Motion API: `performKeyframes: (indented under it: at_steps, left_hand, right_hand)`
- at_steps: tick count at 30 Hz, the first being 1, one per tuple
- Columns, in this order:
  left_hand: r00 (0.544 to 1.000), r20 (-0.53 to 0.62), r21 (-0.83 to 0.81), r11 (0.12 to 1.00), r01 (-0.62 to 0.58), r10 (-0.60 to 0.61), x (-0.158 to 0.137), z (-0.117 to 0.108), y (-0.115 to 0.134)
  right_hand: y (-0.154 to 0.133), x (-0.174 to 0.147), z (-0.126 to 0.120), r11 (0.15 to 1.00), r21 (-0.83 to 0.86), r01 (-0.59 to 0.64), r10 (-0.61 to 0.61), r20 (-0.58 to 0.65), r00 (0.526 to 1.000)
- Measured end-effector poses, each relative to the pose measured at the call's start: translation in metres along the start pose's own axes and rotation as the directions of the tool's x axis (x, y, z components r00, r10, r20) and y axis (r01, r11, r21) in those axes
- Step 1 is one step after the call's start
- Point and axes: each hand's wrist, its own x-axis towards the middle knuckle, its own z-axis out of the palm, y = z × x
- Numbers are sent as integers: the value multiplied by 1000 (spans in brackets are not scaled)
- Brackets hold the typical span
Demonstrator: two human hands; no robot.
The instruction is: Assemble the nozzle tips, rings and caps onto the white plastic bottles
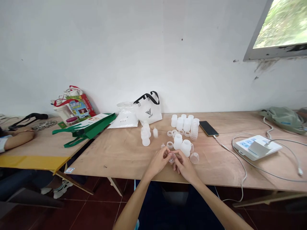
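Observation:
My left hand (158, 162) and my right hand (184, 164) meet near the table's front edge. Their fingertips pinch a small clear round part (172, 157), which looks like a bottle collar; fingers partly hide it. Just beyond my hands stand two milky-white bottles (185, 147). A clear dome cap (194, 157) lies to the right of my right hand. Past my left fingertips are a small clear teat-like piece (163, 146) and a translucent ring (169, 144).
Several white bottles (180, 123), loose rings (187, 134) and a stack of clear caps (194, 129) stand farther back. More bottles (145, 135) are at left. A phone (209, 128), cable and white box (257, 147) lie right; bags (149, 110) line the wall. Another person's arm (20, 137) rests far left.

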Motion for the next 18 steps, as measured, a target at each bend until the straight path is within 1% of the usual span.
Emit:
performKeyframes:
  at_steps: [5,8,12,15,18]
  left_hand:
    - [1000,-13,103,994,27,-26,-2,2,6]
    - [1000,11,90,996,3,-4,-4,-1,10]
    - [1000,30,80,997,-10,7,-3,-6,9]
    - [1000,5,124,992,12,-12,-2,-3,7]
    - [999,-30,171,984,40,-36,-1,1,7]
  right_hand:
    - [-6,0,-1,998,-64,22,-26,-54,998]
    - [-6,0,-2,997,-78,18,-25,-85,996]
    - [-4,-1,-2,997,-73,-31,21,-133,991]
    - [-4,-1,-2,997,-76,-32,21,-142,990]
    - [-6,-1,-2,994,-106,5,-18,-123,992]
